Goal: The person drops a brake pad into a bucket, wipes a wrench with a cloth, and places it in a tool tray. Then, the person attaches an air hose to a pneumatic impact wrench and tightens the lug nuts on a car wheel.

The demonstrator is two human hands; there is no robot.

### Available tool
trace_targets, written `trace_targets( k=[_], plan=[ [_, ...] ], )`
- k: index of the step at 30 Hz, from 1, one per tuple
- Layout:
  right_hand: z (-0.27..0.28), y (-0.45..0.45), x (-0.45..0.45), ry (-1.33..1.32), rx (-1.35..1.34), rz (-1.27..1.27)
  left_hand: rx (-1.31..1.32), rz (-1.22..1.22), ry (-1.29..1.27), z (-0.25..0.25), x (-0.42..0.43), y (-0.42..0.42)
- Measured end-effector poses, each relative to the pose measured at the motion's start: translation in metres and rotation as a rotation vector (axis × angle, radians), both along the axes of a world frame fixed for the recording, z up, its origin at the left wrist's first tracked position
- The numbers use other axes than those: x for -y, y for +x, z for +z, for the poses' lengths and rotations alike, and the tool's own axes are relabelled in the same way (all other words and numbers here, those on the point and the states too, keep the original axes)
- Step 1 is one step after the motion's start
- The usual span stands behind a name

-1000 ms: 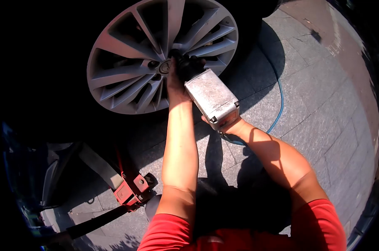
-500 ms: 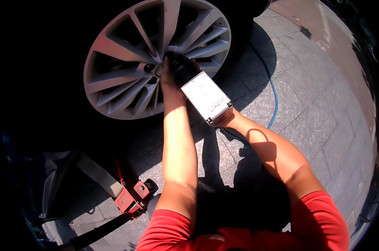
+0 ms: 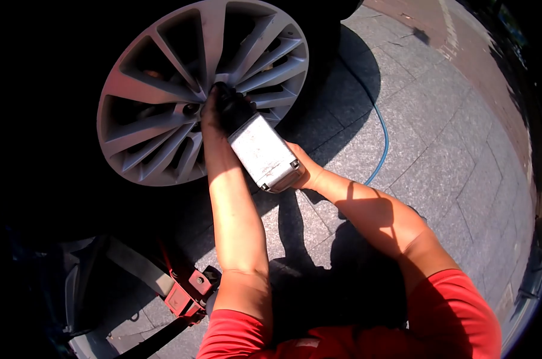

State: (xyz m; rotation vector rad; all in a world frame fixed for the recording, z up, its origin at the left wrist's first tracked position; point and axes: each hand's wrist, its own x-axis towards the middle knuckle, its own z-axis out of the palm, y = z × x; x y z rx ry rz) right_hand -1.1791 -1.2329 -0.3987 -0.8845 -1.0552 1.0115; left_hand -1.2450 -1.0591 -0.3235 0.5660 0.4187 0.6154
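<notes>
An impact wrench [image 3: 263,151] with a silver body and a black nose points at the middle of a silver multi-spoke wheel [image 3: 151,91]. My left hand [image 3: 214,112] is wrapped round the side of the black nose, close to the hub; its fingers are partly hidden behind the tool. At the rear, my right hand [image 3: 305,167] grips the wrench from its right side, its fingers mostly covered by the body. Whether the front of the tool sits on a wheel bolt cannot be seen, since the nose and my left hand cover that spot.
A red floor jack [image 3: 188,294] stands at the lower left, close to my left elbow. A blue air hose [image 3: 385,140] curves over the grey paving [image 3: 438,155] on the right. Deep shadow hides the car body around the wheel.
The whole view has shifted, so wheel, wrench and hands appear further left and lower. More of my right hand shows. Both hands keep their hold, and the wrench stays at the hub.
</notes>
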Motion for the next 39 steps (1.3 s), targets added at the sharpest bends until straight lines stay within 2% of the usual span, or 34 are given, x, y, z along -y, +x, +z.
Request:
trace_targets(
  k=[1, 3, 4, 6, 8, 9, 11, 14, 16, 19, 20, 21, 24, 25, 27, 29, 30, 31, 34, 36, 38, 39],
  plan=[
    [0.0, 0.002, 0.0, 0.019, 0.037, -0.002, 0.025, 0.04, -0.011, 0.004, 0.005, 0.002],
    [0.0, 0.005, 0.0, -0.235, -0.885, 0.293, 0.047, 0.08, -0.021, 0.004, 0.007, 0.003],
    [0.004, 0.005, 0.002, -0.235, -0.887, 0.293, 0.07, 0.018, -0.008, 0.001, 0.003, 0.002],
    [0.012, 0.003, 0.005, 0.058, 0.502, -0.171, 0.094, -0.042, 0.006, -0.005, -0.004, 0.0],
    [0.014, 0.006, 0.003, 0.03, 0.476, -0.153, 0.114, -0.073, 0.076, -0.004, -0.005, -0.002],
    [0.014, 0.007, 0.002, -0.122, 0.005, -0.034, 0.115, -0.07, 0.078, -0.005, -0.005, 0.0],
    [-0.003, 0.011, -0.003, -0.007, 0.197, -0.047, 0.132, 0.077, -0.025, -0.004, 0.003, 0.006],
    [-0.012, 0.018, -0.003, -0.018, 0.272, -0.094, 0.149, -0.049, -0.038, -0.001, 0.005, -0.002],
    [-0.014, 0.022, 0.001, -0.041, 0.281, -0.091, 0.146, -0.014, -0.074, -0.003, 0.016, -0.006],
    [-0.009, 0.016, 0.033, -0.047, 0.593, -0.263, 0.149, -0.013, -0.126, -0.015, 0.05, -0.004],
    [-0.008, 0.013, 0.041, -0.209, 0.178, -0.11, 0.174, -0.054, -0.094, -0.019, 0.061, -0.003],
    [-0.007, 0.009, 0.049, -0.372, -0.263, -0.052, 0.082, -0.079, -0.071, -0.022, 0.068, -0.002],
    [-0.03, 0.019, 0.056, -0.491, -0.595, 0.009, 0.104, -0.021, -0.161, -0.051, 0.066, 0.01],
    [-0.031, 0.02, 0.056, -0.449, -0.323, -0.02, 0.078, 0.022, -0.163, -0.053, 0.065, 0.012],
    [-0.032, 0.024, 0.056, -0.398, -0.05, -0.044, 0.1, 0.006, -0.164, -0.058, 0.057, 0.013],
    [-0.015, 0.026, 0.053, -0.122, 0.699, -0.2, 0.11, -0.018, -0.143, -0.059, 0.048, 0.014],
    [-0.014, 0.027, 0.048, -0.119, 0.702, -0.204, 0.113, -0.021, -0.14, -0.059, 0.043, 0.014],
    [-0.016, 0.027, 0.043, -0.133, 0.461, -0.138, 0.145, -0.02, -0.168, -0.061, 0.038, 0.015],
    [-0.02, 0.031, 0.031, -0.245, 0.09, -0.036, 0.192, -0.016, -0.176, -0.069, 0.023, 0.017],
    [-0.022, 0.033, 0.023, -0.241, 0.185, -0.038, 0.314, -0.09, -0.197, -0.068, 0.016, 0.017],
    [-0.015, 0.03, 0.018, -0.239, 0.24, -0.04, 0.304, -0.089, -0.18, -0.063, 0.016, 0.014],
    [-0.012, 0.028, 0.018, -0.204, 0.378, -0.09, 0.293, -0.088, -0.163, -0.061, 0.016, 0.014]
  ],
)
